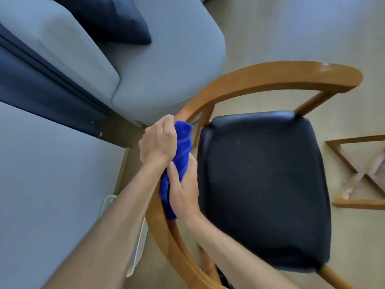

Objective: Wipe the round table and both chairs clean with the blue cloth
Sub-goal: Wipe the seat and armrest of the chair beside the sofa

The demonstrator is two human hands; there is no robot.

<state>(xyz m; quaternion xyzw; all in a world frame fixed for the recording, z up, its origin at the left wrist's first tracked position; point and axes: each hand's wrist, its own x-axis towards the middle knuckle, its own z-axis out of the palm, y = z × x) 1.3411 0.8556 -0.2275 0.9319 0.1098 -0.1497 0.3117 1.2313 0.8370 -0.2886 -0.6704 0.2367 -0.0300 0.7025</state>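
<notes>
A wooden chair (pixel 270 76) with a curved back rail and a black padded seat (pixel 264 184) fills the middle and right of the head view. The blue cloth (pixel 183 142) is wrapped over the left part of the curved rail. My left hand (pixel 158 140) grips the upper end of the cloth against the rail. My right hand (pixel 183 188) holds the lower part of the cloth, thumb laid across it. The rail under the cloth is hidden. The round table top is not in view.
A grey sofa (pixel 145 69) with a dark blue cushion (pixel 112 19) stands close behind the chair's left side. A wooden cross-shaped base (pixel 358 172) lies on the floor at the right. A white object (pixel 133 257) sits low beside the chair.
</notes>
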